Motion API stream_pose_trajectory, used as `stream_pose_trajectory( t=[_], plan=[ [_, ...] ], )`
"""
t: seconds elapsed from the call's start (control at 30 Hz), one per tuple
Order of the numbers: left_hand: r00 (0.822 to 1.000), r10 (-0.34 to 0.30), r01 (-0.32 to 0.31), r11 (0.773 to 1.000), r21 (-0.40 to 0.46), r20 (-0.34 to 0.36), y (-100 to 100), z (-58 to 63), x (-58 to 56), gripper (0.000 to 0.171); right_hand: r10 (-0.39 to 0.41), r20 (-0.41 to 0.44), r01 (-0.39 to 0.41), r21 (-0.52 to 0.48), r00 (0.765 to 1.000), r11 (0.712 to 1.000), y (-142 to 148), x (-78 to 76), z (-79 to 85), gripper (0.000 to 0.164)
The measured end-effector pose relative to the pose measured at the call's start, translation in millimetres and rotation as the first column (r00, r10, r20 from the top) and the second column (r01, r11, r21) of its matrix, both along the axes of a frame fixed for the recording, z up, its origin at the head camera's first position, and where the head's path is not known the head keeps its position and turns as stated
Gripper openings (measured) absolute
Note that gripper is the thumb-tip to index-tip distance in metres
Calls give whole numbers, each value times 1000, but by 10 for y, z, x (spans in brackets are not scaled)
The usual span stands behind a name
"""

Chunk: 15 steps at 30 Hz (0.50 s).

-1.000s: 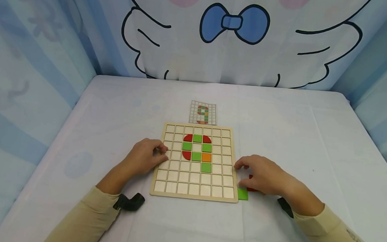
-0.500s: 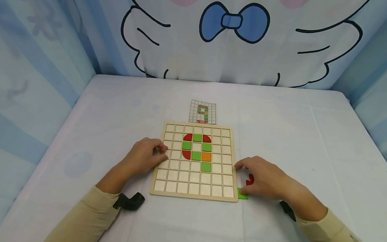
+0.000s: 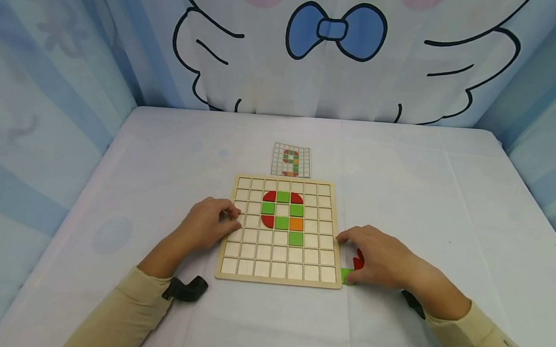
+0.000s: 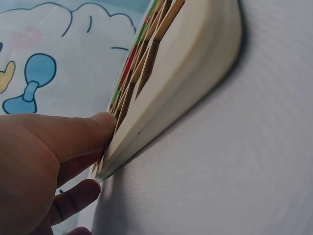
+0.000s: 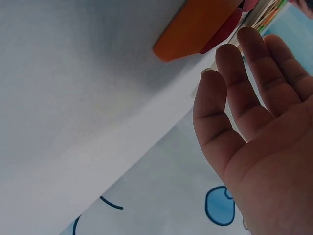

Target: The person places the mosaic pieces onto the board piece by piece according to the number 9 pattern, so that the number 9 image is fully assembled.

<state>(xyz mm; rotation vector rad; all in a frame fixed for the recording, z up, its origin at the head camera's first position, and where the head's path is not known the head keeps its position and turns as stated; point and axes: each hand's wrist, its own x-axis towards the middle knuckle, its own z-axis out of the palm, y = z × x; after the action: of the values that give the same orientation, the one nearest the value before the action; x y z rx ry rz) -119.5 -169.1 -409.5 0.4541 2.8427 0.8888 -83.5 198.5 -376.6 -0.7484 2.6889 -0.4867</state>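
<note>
A wooden grid board [image 3: 264,253] lies mid-table, with green, red and orange tiles set in its upper cells. My left hand [image 3: 206,225] pinches its left edge; in the left wrist view the thumb lies on the rim and another finger sits at its side. My right hand [image 3: 385,259] hovers by the right edge, index fingertip right at the rim, thumb over a loose green tile [image 3: 345,275]. Red pieces [image 3: 359,260] show between thumb and index finger. In the right wrist view its fingers are loosely extended, close to an orange piece [image 5: 193,34]; the thumb is hidden there.
A small pattern card [image 3: 278,168] lies just beyond the board, printed with a grid and coloured shapes. The white tablecloth [image 3: 450,207] covers the table, and printed curtains [image 3: 330,86] stand at the back and sides.
My right hand has shifted slightly toward me, its thumb coming over the green tile and uncovering more of the red pieces. The left hand and board stay put.
</note>
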Motion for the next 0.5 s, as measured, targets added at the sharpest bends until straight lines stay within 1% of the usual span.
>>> stream_pose_trajectory(
  t=[0.23,0.5],
  plan=[
    [1000,0,0,1000,2,-4,-4,-2,1,13,8,-26,-8,-3,1000,1000,-4,-11,-4,58],
    [1000,2,-2,1000,-1,1,-6,-5,-1,12,14,-34,-15,-32,999,999,-7,-61,12,45]
  ],
)
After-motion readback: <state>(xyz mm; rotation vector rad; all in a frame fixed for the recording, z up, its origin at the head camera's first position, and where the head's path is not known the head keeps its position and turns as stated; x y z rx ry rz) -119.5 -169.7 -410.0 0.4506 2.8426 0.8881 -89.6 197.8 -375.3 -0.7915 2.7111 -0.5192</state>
